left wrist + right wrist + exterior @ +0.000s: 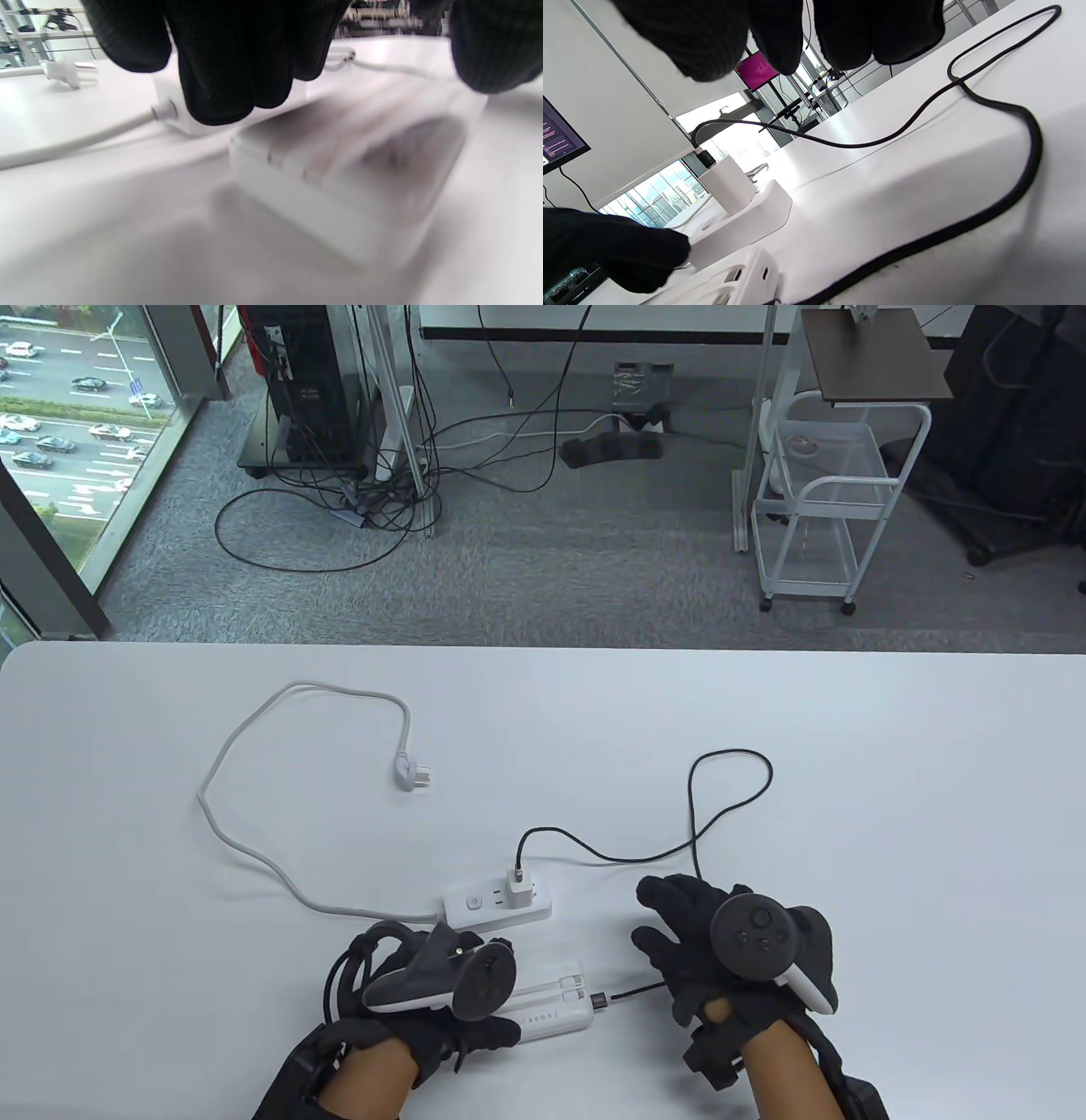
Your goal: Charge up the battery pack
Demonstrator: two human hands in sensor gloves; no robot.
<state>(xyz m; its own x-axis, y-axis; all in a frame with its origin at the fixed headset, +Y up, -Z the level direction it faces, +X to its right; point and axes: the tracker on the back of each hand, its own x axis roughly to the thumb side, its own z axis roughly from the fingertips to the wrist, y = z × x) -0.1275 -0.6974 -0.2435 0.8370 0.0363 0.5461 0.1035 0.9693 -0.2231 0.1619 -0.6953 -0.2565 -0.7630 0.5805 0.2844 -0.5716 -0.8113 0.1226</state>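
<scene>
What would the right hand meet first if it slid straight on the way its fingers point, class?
The right hand points up and left in the table view, so probably the black cable, then the charger in the power strip; its height is unclear.

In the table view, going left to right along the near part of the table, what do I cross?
Left hand → battery pack → black cable's plug at the pack's end → right hand.
</scene>
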